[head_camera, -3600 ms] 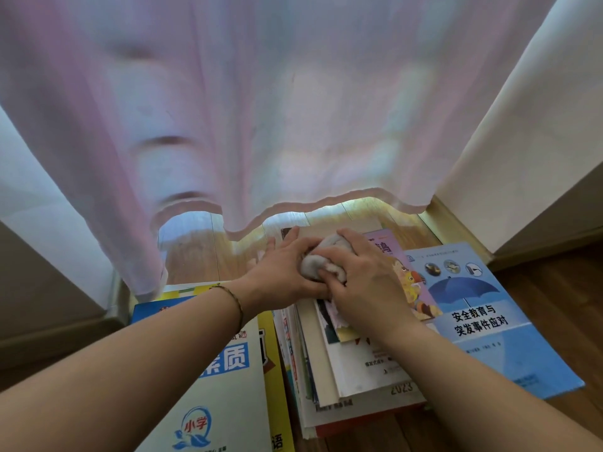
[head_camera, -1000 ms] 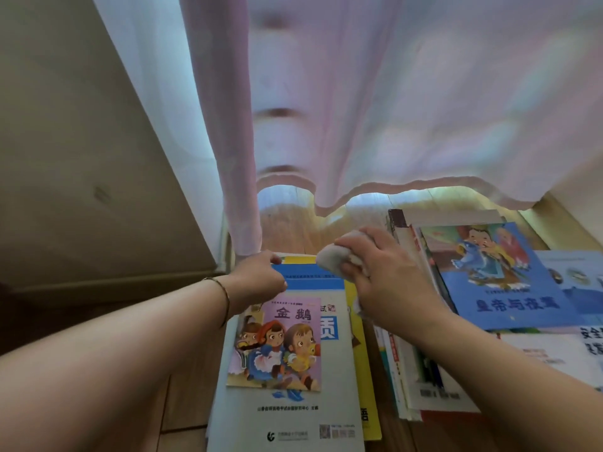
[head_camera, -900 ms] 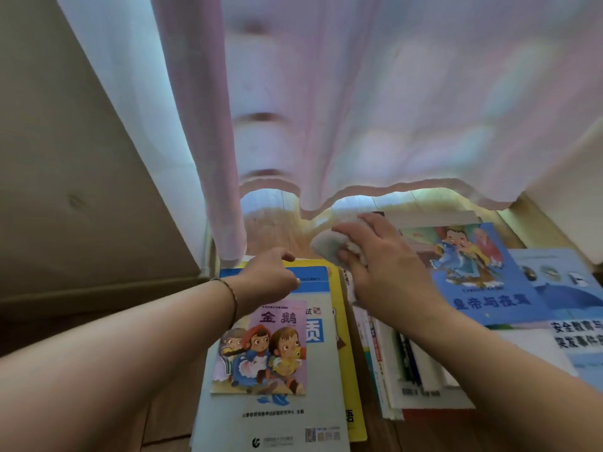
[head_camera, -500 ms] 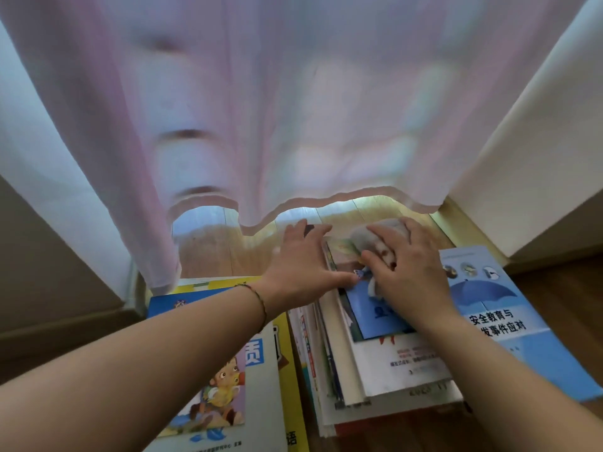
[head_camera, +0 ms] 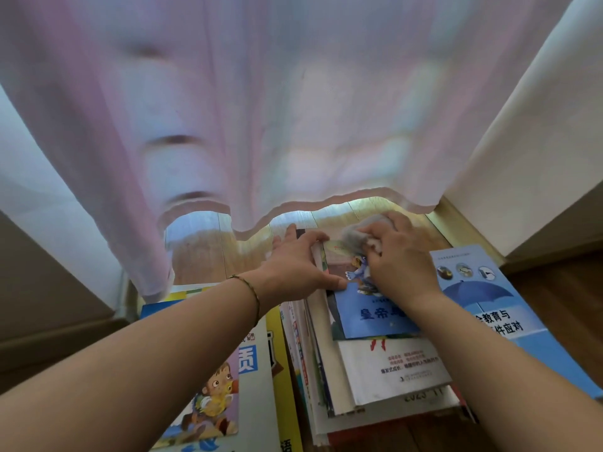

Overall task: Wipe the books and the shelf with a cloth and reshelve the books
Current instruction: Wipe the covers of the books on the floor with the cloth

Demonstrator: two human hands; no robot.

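Currently the right hand [head_camera: 403, 262] presses a bunched grey cloth [head_camera: 360, 234] onto the far end of a blue picture book [head_camera: 368, 313], its fingers [head_camera: 375, 230] curled round the cloth. That book lies on top of a flat stack of books [head_camera: 375, 380] on the wooden floor [head_camera: 561, 288]. The left hand [head_camera: 298, 267] rests at the stack's far left edge; fingers straight and spread, thumb lying along the blue book's left margin, nothing gripped. A thin bracelet [head_camera: 249, 293] sits on the left wrist.

Right of the stack, partly under the right forearm, lies a light blue book with an umbrella printed on its cover [head_camera: 483, 295]; it touches or overlaps the stack, exact contact not resolvable. Left of the stack, under the left forearm, lies a second pile: a small cartoon booklet [head_camera: 212, 406] on a larger white and blue workbook [head_camera: 254, 380], with a yellow book edge [head_camera: 284, 386] showing beneath.

A sheer pink curtain [head_camera: 293, 109] hangs over the far part of the view, its wavy hem just above the fingers of both hands. Sunlit floorboards show beyond the hem. No shelf can be made out in this view.
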